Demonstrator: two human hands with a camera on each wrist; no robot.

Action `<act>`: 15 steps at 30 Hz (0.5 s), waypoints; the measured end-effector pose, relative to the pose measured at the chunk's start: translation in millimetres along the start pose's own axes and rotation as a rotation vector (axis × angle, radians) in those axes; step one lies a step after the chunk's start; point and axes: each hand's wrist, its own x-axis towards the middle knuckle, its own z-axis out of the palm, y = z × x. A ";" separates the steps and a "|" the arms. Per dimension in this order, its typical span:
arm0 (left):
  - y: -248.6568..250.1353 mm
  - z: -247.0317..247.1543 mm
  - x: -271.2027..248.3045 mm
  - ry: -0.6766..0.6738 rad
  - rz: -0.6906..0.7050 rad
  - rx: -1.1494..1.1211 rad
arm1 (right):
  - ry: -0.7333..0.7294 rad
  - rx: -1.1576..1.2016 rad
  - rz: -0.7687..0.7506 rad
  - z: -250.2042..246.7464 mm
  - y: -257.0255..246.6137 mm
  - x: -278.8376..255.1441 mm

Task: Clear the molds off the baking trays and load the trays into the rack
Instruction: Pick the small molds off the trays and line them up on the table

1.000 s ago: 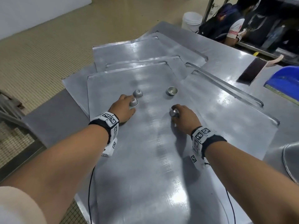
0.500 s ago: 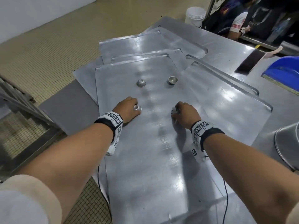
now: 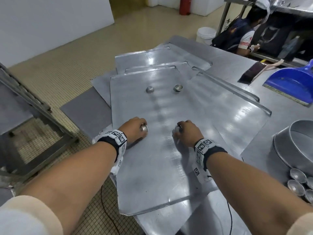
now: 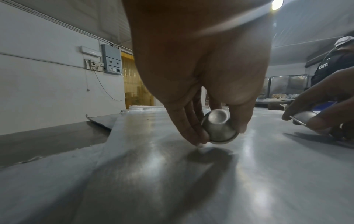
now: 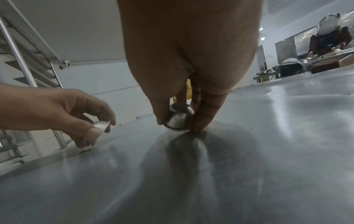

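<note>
Molds pinched in both hands: left hand (image 3: 133,128) grips one, right hand (image 3: 187,131) another; two remaining molds (image 3: 150,90) sit at twelve o'clock, left hand marginally nearer.

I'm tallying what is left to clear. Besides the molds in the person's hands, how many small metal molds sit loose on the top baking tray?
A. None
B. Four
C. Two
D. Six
C: on the top baking tray, one mold lies dome-up and another mold lies open side up at the far end, while the left hand and the right hand each pinch one more.
</note>
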 end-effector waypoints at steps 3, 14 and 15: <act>10.0 3.4 -21.5 0.038 -0.010 -0.030 | 0.022 0.052 -0.009 0.6 -2.6 -19.3; 29.2 39.0 -94.2 0.133 -0.046 -0.103 | 0.009 0.069 -0.028 13.6 -2.2 -82.4; 29.4 41.8 -98.5 0.136 -0.055 -0.112 | 0.005 0.070 -0.037 15.0 -2.9 -86.0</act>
